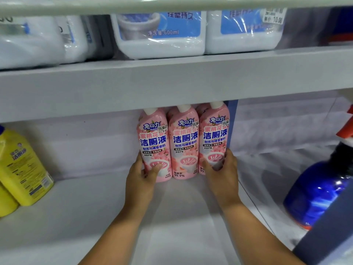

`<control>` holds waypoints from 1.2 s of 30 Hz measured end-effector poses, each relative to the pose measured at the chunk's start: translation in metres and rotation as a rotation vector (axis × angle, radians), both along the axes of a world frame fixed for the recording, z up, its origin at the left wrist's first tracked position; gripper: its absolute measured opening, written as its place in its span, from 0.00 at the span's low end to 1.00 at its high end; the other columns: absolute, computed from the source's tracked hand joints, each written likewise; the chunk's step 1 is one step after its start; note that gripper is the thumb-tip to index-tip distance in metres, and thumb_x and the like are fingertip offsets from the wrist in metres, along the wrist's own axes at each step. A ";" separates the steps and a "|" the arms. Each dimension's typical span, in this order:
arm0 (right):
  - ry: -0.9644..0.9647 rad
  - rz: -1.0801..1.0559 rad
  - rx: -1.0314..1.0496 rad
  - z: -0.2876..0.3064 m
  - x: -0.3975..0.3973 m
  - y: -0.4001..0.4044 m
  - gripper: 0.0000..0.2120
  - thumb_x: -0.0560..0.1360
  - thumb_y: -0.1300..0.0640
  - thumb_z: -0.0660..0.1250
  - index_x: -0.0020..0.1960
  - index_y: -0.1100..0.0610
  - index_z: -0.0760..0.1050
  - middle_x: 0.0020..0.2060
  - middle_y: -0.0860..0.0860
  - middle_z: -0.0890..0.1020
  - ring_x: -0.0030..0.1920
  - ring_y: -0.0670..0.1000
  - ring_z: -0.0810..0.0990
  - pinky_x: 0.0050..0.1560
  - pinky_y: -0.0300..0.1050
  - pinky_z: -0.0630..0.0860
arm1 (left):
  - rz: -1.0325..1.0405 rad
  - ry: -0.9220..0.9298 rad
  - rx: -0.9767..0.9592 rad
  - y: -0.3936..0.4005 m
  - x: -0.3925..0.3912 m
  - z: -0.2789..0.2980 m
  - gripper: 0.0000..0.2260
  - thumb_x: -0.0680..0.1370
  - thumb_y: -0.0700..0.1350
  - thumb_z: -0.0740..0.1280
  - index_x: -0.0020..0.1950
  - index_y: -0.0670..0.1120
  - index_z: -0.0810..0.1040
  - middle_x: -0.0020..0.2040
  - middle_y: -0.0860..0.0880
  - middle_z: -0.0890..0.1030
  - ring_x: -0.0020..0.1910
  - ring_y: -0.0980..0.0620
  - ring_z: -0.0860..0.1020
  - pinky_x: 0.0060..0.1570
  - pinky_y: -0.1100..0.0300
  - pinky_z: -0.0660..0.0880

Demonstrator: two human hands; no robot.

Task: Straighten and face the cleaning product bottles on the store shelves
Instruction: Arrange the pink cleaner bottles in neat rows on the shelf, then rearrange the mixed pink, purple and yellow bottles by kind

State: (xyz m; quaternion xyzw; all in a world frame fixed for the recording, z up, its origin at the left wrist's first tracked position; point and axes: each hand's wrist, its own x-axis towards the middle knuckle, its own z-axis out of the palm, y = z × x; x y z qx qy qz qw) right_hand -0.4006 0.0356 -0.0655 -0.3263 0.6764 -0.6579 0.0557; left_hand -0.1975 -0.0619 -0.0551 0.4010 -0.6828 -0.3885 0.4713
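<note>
Three pink toilet-cleaner bottles stand upright side by side, labels forward, deep on the lower white shelf. My left hand grips the base of the left pink bottle, thumb across its front. My right hand holds the base of the right pink bottle, fingers round its right side and thumb on the front. Between them the middle pink bottle stands untouched. More pink bottles show behind the row.
Yellow bottles stand at the left of the same shelf. A dark blue bottle with a red trigger stands at the right, past a divider. White jugs with blue labels fill the upper shelf.
</note>
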 end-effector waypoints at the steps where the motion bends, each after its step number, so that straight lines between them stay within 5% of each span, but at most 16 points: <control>1: 0.019 -0.009 0.001 0.001 0.001 0.000 0.31 0.69 0.41 0.78 0.68 0.40 0.70 0.60 0.40 0.75 0.61 0.44 0.78 0.62 0.55 0.79 | 0.003 -0.019 0.009 -0.001 0.000 0.000 0.18 0.78 0.45 0.73 0.63 0.61 0.75 0.49 0.70 0.83 0.47 0.69 0.82 0.42 0.77 0.73; 5: 0.047 -0.027 -0.016 0.003 0.004 -0.001 0.29 0.70 0.43 0.78 0.67 0.40 0.69 0.58 0.39 0.75 0.59 0.44 0.77 0.61 0.50 0.78 | -0.016 -0.074 0.038 -0.003 0.003 0.004 0.19 0.80 0.43 0.71 0.66 0.61 0.73 0.45 0.78 0.79 0.44 0.75 0.79 0.39 0.80 0.70; 8: 0.039 -0.032 -0.028 0.004 0.005 0.000 0.28 0.71 0.44 0.78 0.66 0.41 0.69 0.56 0.35 0.74 0.59 0.42 0.77 0.59 0.45 0.76 | -0.013 -0.093 0.050 -0.001 0.005 0.007 0.19 0.80 0.45 0.71 0.69 0.59 0.73 0.48 0.72 0.82 0.45 0.76 0.79 0.42 0.78 0.73; 11: 0.026 -0.021 -0.035 0.004 0.004 0.001 0.29 0.70 0.44 0.78 0.67 0.40 0.69 0.57 0.36 0.75 0.60 0.42 0.77 0.59 0.45 0.77 | 0.030 -0.016 0.072 0.007 0.003 0.011 0.23 0.76 0.47 0.75 0.69 0.56 0.73 0.58 0.60 0.82 0.49 0.66 0.82 0.49 0.65 0.81; 13: 0.019 -0.013 -0.031 0.004 0.005 0.002 0.30 0.70 0.42 0.78 0.67 0.40 0.69 0.59 0.38 0.77 0.61 0.44 0.78 0.60 0.49 0.79 | 0.098 0.052 0.084 0.012 -0.004 0.014 0.34 0.70 0.52 0.80 0.72 0.52 0.71 0.65 0.53 0.79 0.56 0.58 0.82 0.53 0.58 0.81; 18: 0.028 -0.004 -0.013 0.005 0.007 0.004 0.31 0.71 0.41 0.77 0.70 0.39 0.66 0.61 0.40 0.76 0.61 0.46 0.77 0.61 0.52 0.79 | 0.198 0.057 0.041 0.016 -0.034 0.021 0.48 0.54 0.61 0.84 0.70 0.57 0.67 0.62 0.51 0.77 0.55 0.52 0.83 0.50 0.48 0.84; 28: 0.054 0.008 -0.016 0.003 0.006 0.006 0.32 0.73 0.45 0.76 0.72 0.45 0.65 0.62 0.44 0.74 0.60 0.44 0.76 0.55 0.38 0.73 | 0.231 0.100 0.030 0.020 -0.042 0.020 0.39 0.61 0.56 0.82 0.66 0.63 0.67 0.59 0.54 0.80 0.54 0.55 0.83 0.50 0.51 0.84; 31: 0.033 -0.039 -0.034 0.003 0.004 0.008 0.33 0.72 0.48 0.78 0.72 0.48 0.67 0.61 0.47 0.73 0.61 0.47 0.75 0.58 0.45 0.75 | 0.200 0.134 0.046 0.023 -0.034 0.020 0.28 0.70 0.42 0.81 0.57 0.65 0.70 0.52 0.62 0.82 0.49 0.65 0.83 0.42 0.71 0.79; 36: 0.018 -0.119 -0.060 0.010 0.008 0.012 0.30 0.70 0.54 0.79 0.69 0.54 0.72 0.59 0.52 0.74 0.61 0.52 0.73 0.61 0.56 0.75 | 0.159 0.175 0.181 0.019 -0.010 0.025 0.18 0.73 0.40 0.78 0.52 0.58 0.76 0.47 0.63 0.85 0.47 0.63 0.83 0.38 0.71 0.76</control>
